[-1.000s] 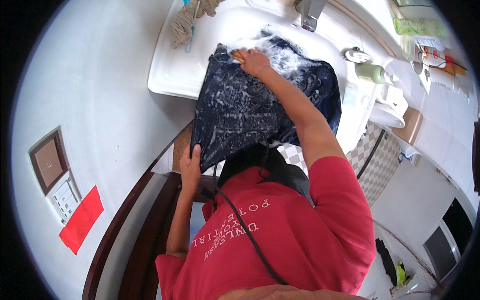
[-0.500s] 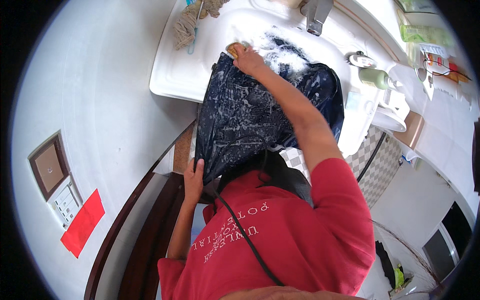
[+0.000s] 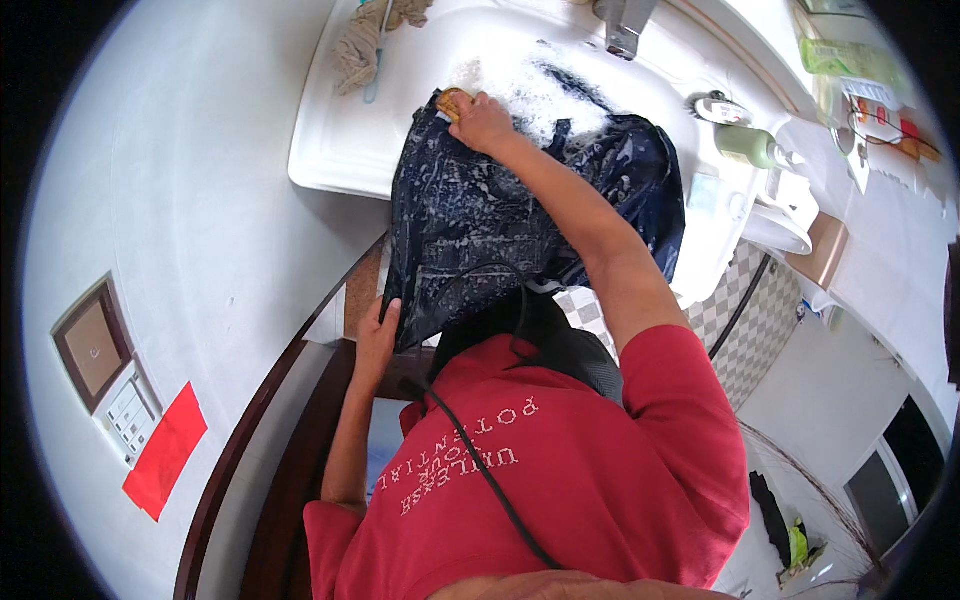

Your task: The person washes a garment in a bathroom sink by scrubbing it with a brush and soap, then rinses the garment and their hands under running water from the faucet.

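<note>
The right hand point(image 3: 482, 124) has drawn back onto the foamy navy cloth point(image 3: 480, 205). The white sink point(image 3: 340, 155) carries it draped over the front edge; the left hand point(image 3: 376, 338) grips its near-left corner, the right clasps a yellow-brown scrubber point(image 3: 452, 103).

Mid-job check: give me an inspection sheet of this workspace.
Surface: white sink with suds in it.
Job's things: dark blue cloth, soapy, hanging over the sink's near edge; small tan tool, exact kind unclear.
Clutter: beige rag at the sink's left; green pump bottle and white-backed brush at its right.
Hands: left hand grips the cloth's lower-left edge; right hand holds the tan tool at its upper-left corner.
Cables: black cable runs over the red shirt.
Surroundings: checkered floor; red sheet on the wall.
</note>
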`<state>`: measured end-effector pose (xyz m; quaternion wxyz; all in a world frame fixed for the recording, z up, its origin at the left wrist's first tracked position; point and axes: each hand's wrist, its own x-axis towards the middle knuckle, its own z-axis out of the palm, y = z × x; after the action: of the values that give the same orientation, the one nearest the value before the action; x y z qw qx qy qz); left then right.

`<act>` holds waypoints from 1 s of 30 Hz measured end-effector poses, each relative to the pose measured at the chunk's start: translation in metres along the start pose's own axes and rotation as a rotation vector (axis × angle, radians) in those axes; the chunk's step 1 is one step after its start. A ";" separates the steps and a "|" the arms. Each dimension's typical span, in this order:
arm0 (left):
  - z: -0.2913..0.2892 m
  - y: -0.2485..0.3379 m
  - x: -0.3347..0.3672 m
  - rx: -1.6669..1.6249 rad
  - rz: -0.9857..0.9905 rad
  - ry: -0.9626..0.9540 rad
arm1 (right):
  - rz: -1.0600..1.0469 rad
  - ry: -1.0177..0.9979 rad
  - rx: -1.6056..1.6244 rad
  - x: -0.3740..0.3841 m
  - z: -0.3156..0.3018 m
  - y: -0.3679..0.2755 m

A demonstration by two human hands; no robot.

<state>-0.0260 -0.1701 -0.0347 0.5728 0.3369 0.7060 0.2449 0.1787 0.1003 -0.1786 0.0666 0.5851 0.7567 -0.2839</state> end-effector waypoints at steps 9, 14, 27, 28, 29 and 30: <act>0.047 0.063 0.105 -0.073 -0.067 0.098 | -0.018 -0.001 -0.114 -0.012 -0.010 0.020; 0.050 0.047 0.113 -0.034 0.010 0.004 | 0.428 0.008 0.175 -0.013 -0.034 0.034; 0.048 0.045 0.072 0.086 0.095 0.035 | 0.246 -0.209 -0.209 -0.082 -0.031 0.086; 0.045 0.040 0.064 0.087 0.088 0.035 | 0.246 -0.216 -0.208 -0.090 -0.043 0.071; 0.041 0.032 0.058 0.108 0.106 0.040 | 0.228 -0.243 -0.119 -0.092 -0.054 0.052; 0.040 0.030 0.057 0.128 0.134 0.046 | 0.211 -0.260 -0.033 -0.091 -0.066 0.034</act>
<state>0.0119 -0.1094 -0.0581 0.5161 0.4136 0.7091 0.2445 0.2533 0.0621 -0.0962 0.2027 0.6185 0.6808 -0.3361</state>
